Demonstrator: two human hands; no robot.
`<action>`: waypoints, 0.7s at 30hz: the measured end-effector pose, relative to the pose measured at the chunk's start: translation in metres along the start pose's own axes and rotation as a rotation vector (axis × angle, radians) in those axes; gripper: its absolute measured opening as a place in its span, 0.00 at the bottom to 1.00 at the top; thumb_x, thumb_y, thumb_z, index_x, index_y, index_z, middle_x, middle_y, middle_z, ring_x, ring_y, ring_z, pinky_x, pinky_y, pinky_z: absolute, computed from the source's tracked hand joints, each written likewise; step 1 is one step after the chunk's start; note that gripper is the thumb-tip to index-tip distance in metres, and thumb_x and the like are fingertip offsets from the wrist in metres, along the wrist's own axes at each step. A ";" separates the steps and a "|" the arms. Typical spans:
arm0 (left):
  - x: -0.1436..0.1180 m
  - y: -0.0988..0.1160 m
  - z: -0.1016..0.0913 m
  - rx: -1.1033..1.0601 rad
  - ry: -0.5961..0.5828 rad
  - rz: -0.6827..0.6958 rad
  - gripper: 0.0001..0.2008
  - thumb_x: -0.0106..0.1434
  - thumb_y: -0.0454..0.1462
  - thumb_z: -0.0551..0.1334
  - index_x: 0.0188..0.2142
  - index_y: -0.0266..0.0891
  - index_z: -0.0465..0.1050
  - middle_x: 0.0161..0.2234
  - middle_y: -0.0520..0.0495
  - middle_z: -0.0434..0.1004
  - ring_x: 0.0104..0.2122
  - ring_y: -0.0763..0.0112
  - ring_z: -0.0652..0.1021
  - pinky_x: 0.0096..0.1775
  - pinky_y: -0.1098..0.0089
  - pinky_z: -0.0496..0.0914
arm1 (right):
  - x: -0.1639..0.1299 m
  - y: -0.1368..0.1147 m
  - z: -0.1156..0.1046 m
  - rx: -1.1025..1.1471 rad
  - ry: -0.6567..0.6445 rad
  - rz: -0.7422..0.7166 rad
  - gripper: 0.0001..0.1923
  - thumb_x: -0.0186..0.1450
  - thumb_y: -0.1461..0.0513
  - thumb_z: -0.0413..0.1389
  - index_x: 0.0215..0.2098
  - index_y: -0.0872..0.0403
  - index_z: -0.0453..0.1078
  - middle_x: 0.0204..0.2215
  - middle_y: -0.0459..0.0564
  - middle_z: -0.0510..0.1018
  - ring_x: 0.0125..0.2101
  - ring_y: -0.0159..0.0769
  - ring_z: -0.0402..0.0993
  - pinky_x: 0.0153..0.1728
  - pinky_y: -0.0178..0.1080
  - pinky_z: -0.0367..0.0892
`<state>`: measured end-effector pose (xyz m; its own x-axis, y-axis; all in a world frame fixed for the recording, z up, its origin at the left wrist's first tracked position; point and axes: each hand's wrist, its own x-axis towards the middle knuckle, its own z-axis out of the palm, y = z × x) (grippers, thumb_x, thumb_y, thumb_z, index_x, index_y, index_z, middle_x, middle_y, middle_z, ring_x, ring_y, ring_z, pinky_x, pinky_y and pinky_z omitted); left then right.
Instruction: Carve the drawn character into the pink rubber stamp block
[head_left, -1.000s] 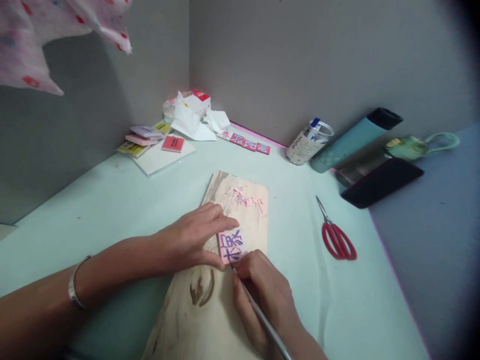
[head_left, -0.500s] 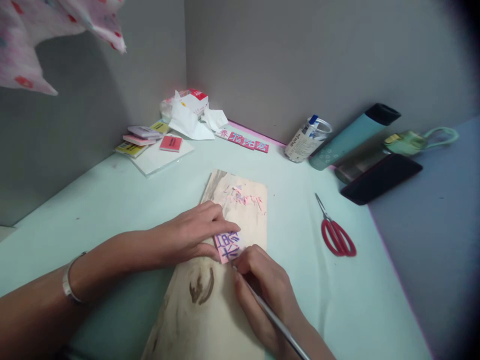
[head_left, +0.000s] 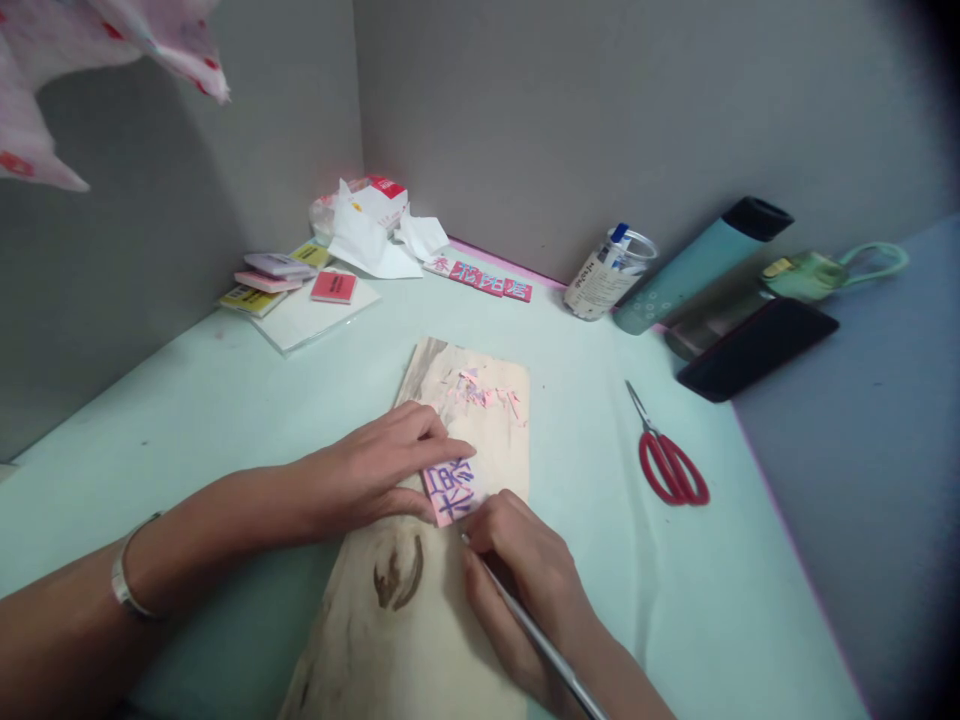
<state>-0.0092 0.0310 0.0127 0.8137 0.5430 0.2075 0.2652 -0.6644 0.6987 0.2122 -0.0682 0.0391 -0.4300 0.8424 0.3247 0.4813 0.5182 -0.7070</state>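
Note:
A small flat pink rubber block (head_left: 452, 492) with purple characters drawn on it lies on a worn wooden board (head_left: 420, 660). My left hand (head_left: 397, 455) pins it down, with the thumb along its near edge and the fingers over its far side, covering part of it. In my right hand (head_left: 525, 560) is a slim silver craft knife (head_left: 544, 640), gripped like a pen, its tip low by the block's right corner. The blade itself is mostly hidden by my fingers. Pink and purple shavings (head_left: 480, 390) lie on the board beyond the block.
Red-handled scissors (head_left: 671, 465) lie to the right. Behind them are a can (head_left: 609, 278), a teal bottle (head_left: 694, 265), a green-lidded bottle (head_left: 806, 278) and a black phone (head_left: 757, 350). Carved character tiles (head_left: 480, 278), crumpled tissues (head_left: 367, 235) and small packets (head_left: 277, 270) lie at the back.
The whole view has slid slightly left. Both hands keep their hold, and the knife tip stays by the same corner of the block.

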 end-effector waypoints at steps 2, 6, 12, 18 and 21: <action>0.000 0.001 0.000 0.009 0.001 0.043 0.28 0.71 0.46 0.63 0.68 0.49 0.61 0.62 0.40 0.69 0.60 0.54 0.69 0.62 0.57 0.63 | -0.002 0.003 0.004 -0.053 0.019 -0.056 0.11 0.67 0.73 0.48 0.34 0.50 0.57 0.28 0.46 0.67 0.28 0.35 0.63 0.28 0.37 0.60; 0.001 -0.002 0.003 0.018 -0.026 0.128 0.29 0.73 0.46 0.60 0.70 0.49 0.55 0.64 0.43 0.70 0.65 0.56 0.64 0.67 0.55 0.53 | -0.006 0.005 0.011 -0.169 0.037 -0.144 0.13 0.67 0.75 0.48 0.34 0.50 0.57 0.27 0.47 0.67 0.27 0.36 0.59 0.27 0.39 0.58; 0.002 -0.006 0.007 0.009 0.008 0.104 0.30 0.71 0.51 0.59 0.68 0.47 0.58 0.59 0.41 0.72 0.60 0.57 0.69 0.62 0.59 0.59 | -0.008 0.001 0.011 -0.391 -0.055 -0.265 0.16 0.73 0.73 0.43 0.31 0.52 0.62 0.26 0.49 0.67 0.28 0.38 0.59 0.26 0.40 0.57; 0.002 -0.006 0.008 0.014 0.011 0.099 0.30 0.70 0.51 0.61 0.67 0.47 0.59 0.59 0.40 0.72 0.59 0.56 0.70 0.62 0.57 0.60 | -0.006 -0.003 0.008 -0.492 -0.149 -0.344 0.19 0.73 0.73 0.41 0.31 0.53 0.65 0.25 0.51 0.69 0.26 0.40 0.59 0.26 0.43 0.59; 0.001 -0.007 0.008 -0.005 0.030 0.087 0.30 0.69 0.50 0.63 0.67 0.47 0.60 0.58 0.40 0.73 0.59 0.55 0.70 0.62 0.55 0.61 | -0.007 0.000 0.007 -0.394 -0.122 -0.282 0.16 0.73 0.72 0.42 0.32 0.51 0.64 0.26 0.50 0.70 0.27 0.40 0.61 0.26 0.41 0.60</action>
<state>-0.0062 0.0320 0.0027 0.8179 0.4980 0.2881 0.1910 -0.7074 0.6805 0.2098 -0.0751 0.0323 -0.6598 0.6503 0.3766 0.5752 0.7595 -0.3038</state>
